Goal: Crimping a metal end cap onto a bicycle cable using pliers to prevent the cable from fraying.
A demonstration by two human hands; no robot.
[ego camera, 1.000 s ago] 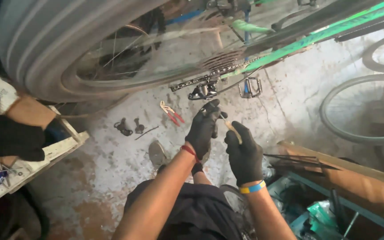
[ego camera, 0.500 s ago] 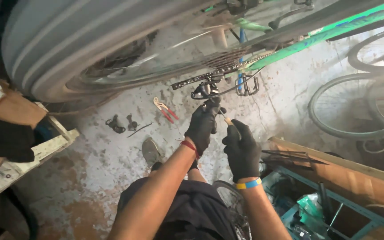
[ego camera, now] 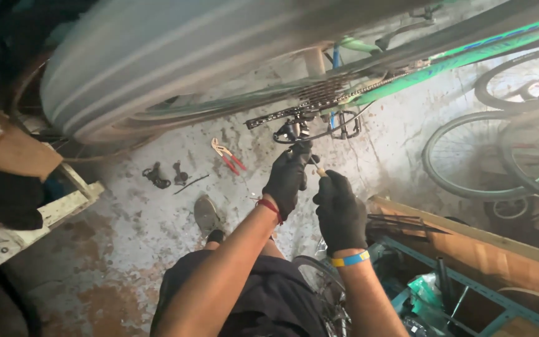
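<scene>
Here, both hands wear black gloves and work just under the rear of a green bicycle. The left hand (ego camera: 287, 176) reaches up with its fingers curled closed around the lower part of the rear derailleur (ego camera: 293, 130), gripping it from below. The right hand (ego camera: 339, 209) sits just beside it, slightly lower, with thumb and forefinger pinched on a thin tool with a pale wooden handle (ego camera: 316, 166), whose tip angles up toward the derailleur; whether the tip touches it cannot be told. A red band circles the left wrist, and a blue and yellow band (ego camera: 350, 258) circles the right.

Directly above the derailleur, the chain (ego camera: 344, 98) runs along the green frame tube (ego camera: 444, 65) past the cassette sprockets (ego camera: 322, 90). A large blurred tyre (ego camera: 176, 56) fills the upper left of the view.

On the stained concrete floor (ego camera: 126, 237), red-handled pliers (ego camera: 227, 155) lie to the left of the hands, and two small dark parts (ego camera: 165, 176) lie farther left. Another bicycle wheel (ego camera: 488, 156) leans at the right, above a wooden board (ego camera: 469, 240). At the far left edge, a different person's arm in a dark glove (ego camera: 4, 187) rests over a wooden bench (ego camera: 63, 206).
</scene>
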